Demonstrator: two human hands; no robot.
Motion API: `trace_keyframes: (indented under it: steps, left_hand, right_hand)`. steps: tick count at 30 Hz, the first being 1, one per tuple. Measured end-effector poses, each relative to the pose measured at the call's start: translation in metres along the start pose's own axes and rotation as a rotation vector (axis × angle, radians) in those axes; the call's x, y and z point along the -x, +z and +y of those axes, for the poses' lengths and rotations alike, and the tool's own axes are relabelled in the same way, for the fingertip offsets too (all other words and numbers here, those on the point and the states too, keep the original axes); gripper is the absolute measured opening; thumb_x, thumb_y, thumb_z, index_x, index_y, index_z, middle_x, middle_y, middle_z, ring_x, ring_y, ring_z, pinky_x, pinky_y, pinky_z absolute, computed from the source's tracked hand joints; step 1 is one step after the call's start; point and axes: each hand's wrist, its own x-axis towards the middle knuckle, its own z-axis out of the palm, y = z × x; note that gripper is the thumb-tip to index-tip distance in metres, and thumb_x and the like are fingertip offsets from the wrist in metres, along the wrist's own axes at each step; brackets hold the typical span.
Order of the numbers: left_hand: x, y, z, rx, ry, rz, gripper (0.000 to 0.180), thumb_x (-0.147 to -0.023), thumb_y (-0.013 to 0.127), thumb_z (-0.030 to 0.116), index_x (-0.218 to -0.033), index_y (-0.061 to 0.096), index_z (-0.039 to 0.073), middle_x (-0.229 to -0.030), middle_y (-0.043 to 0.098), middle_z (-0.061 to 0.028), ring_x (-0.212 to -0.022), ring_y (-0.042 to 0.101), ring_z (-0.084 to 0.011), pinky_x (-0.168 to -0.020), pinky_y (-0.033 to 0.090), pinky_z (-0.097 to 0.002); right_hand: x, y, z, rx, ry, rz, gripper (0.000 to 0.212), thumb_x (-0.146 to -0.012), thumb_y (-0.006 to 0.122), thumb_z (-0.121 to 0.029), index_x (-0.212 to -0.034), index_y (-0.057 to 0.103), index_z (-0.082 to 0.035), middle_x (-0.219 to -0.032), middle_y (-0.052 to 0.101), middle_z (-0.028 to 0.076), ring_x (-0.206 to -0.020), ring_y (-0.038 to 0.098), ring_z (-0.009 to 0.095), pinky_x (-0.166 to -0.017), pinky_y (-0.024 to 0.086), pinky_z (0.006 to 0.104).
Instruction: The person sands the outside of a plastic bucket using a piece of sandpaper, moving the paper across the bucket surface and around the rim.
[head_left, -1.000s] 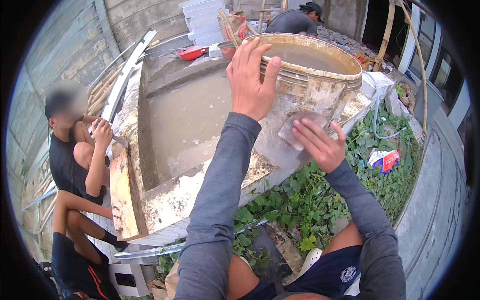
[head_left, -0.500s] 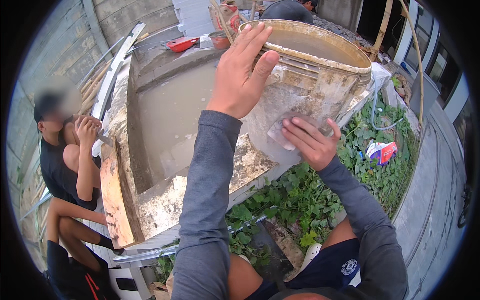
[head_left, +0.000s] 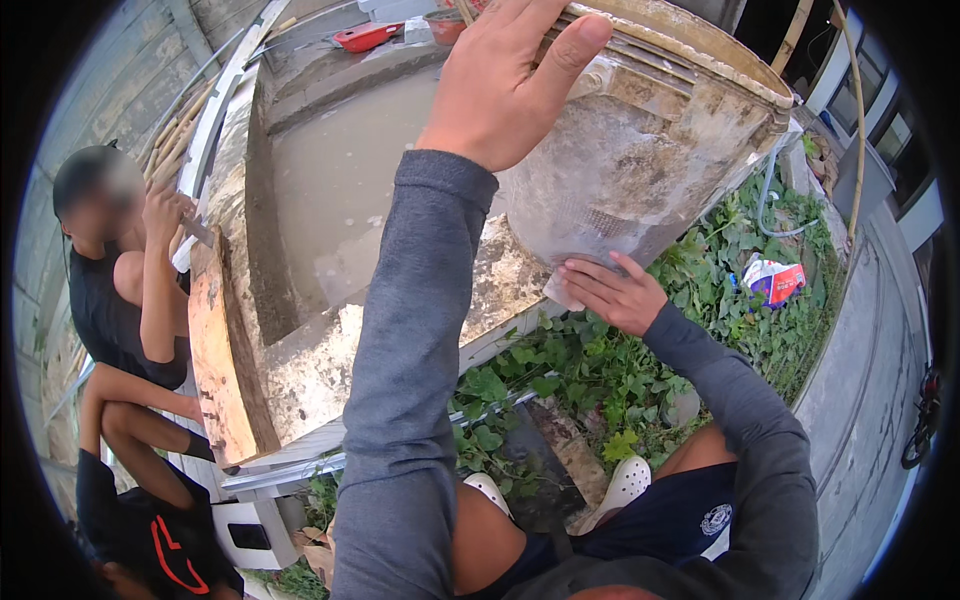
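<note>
A large, dirty cream-coloured plastic bucket (head_left: pixel 640 165) stands on the mottled concrete ledge (head_left: pixel 500 275), its side smeared with grey and brown residue. My left hand (head_left: pixel 505 85) lies against its upper side and rim, fingers stretched upward and thumb apart; the fingertips run out of the picture. Low on the bucket's wall, my right hand (head_left: pixel 622 292) presses a pale, flat, roughly rectangular piece (head_left: pixel 562 292) against the surface. Its exact kind cannot be made out, as my fingers partly cover it. The wall around it looks wet and paler.
Left of the bucket is a concrete basin of cloudy grey water (head_left: pixel 345 190). Two people sit at the left, beside a wooden board (head_left: pixel 225 360). Leafy plants (head_left: pixel 600 380) grow below the ledge, with a crumpled packet (head_left: pixel 773 283) among them. A red tray (head_left: pixel 368 38) lies behind.
My right hand has slid down the bucket's side with the pale piece. The view has tipped lower, so the bucket and my left hand appear higher, and the bucket's inside is mostly out of view.
</note>
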Motion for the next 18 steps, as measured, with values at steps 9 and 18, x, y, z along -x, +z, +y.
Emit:
trace_keyframes:
  steps: [9, 18]
  left_hand:
    - [-0.002, 0.004, -0.002, 0.043, 0.009, 0.009, 0.066, -0.112, 0.051, 0.048, -0.149, 0.054, -0.006, -0.157, 0.05, -0.0294, -0.151, 0.043, -0.0419, -0.125, 0.033, -0.0438]
    - [-0.003, 0.011, -0.003, 0.023, 0.012, 0.011, 0.068, -0.112, 0.05, 0.05, -0.149, 0.054, -0.007, -0.158, 0.049, -0.0304, -0.153, 0.041, -0.0418, -0.127, 0.028, -0.0444]
  right_hand:
    - [0.012, -0.009, 0.004, -0.098, -0.036, -0.097, 0.045, -0.097, 0.064, -0.017, -0.14, 0.069, -0.029, -0.153, 0.061, -0.014, -0.141, 0.054, 0.002, -0.13, 0.016, 0.0462]
    - [0.031, 0.002, 0.01, -0.175, -0.057, -0.098, 0.048, -0.095, 0.065, -0.015, -0.141, 0.068, -0.026, -0.156, 0.059, -0.013, -0.143, 0.053, 0.003, -0.13, 0.021, 0.048]
